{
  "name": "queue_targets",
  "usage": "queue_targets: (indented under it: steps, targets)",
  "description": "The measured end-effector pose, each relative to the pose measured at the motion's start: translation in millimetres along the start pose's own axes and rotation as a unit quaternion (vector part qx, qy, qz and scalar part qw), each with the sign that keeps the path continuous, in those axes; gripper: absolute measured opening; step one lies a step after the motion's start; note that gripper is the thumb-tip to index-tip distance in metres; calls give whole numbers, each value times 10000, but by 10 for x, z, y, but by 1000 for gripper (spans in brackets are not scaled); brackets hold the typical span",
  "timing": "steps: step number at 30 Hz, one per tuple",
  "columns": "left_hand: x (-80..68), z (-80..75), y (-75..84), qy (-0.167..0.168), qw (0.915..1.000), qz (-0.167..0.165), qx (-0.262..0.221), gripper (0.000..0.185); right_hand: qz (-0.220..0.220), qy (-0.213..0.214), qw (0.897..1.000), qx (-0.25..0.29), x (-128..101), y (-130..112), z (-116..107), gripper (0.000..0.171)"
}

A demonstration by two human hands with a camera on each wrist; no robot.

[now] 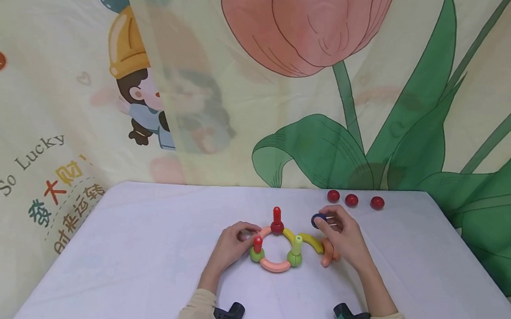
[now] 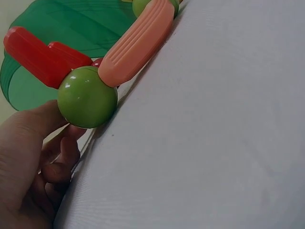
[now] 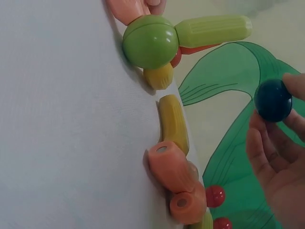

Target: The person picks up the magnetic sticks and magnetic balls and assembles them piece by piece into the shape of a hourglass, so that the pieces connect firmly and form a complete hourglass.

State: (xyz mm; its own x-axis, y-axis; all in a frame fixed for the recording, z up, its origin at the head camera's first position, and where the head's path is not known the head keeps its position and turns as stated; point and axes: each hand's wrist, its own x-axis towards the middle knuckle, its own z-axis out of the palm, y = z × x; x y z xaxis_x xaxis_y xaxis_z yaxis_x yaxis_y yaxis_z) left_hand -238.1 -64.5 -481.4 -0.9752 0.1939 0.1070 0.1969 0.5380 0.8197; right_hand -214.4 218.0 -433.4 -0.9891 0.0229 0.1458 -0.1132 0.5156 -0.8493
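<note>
On the table stands a ring of curved toy rods and balls, with a salmon rod (image 1: 274, 266) at the front. Its green balls (image 1: 294, 258) and dark red ball (image 1: 277, 227) carry upright sticks, two red and one light green. My left hand (image 1: 232, 243) grips the ring's left side, beside the near green ball (image 2: 87, 97); its fingertips are partly hidden. Between thumb and fingers, my right hand (image 1: 344, 235) pinches a dark blue ball (image 3: 273, 100), held above the table right of the ring.
Below my right hand lie a loose yellow curved rod (image 1: 311, 241) and salmon rods (image 3: 171, 164) with metal discs in their ends. Three red balls (image 1: 351, 200) sit along the back edge of the white table (image 1: 136, 270). A printed cloth (image 1: 218, 166) hangs behind.
</note>
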Motion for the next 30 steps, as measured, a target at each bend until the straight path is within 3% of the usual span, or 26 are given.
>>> queue_targets:
  steps: [3, 6, 10, 13, 15, 17, 25, 30]
  targets:
    - [9, -24, -4, -29, 9993, 78, -366, 18, -85, -130, 9999, 74, -11, -14, -2, 38]
    - [17, -61, -27, -76, 9920, 31, -1262, 20, -155, -284, 9993, 179, -29, -36, -6, 35]
    - [22, -127, -42, -172, 9623, 202, -2708, 30, -226, -420, 9984, 313, -39, -84, -6, 34]
    - [8, -169, -36, -358, 9413, 429, -3330, 34, -310, -544, 9972, 405, -40, -122, 0, 32]
    - [-9, -182, -39, -580, 9342, 577, -3472, 33, -392, -645, 9960, 476, -45, -144, 3, 31]
    - [-25, -194, -45, -835, 9326, 659, -3448, 31, -507, -745, 9945, 541, -52, -163, 12, 30]
    - [-39, -174, -60, -1531, 9343, 775, -3124, 32, -1018, -995, 9878, 639, -68, -213, 62, 29]
    - [-39, -148, -78, -1801, 9294, 827, -3113, 31, -1203, -1083, 9847, 647, -77, -212, 67, 26]
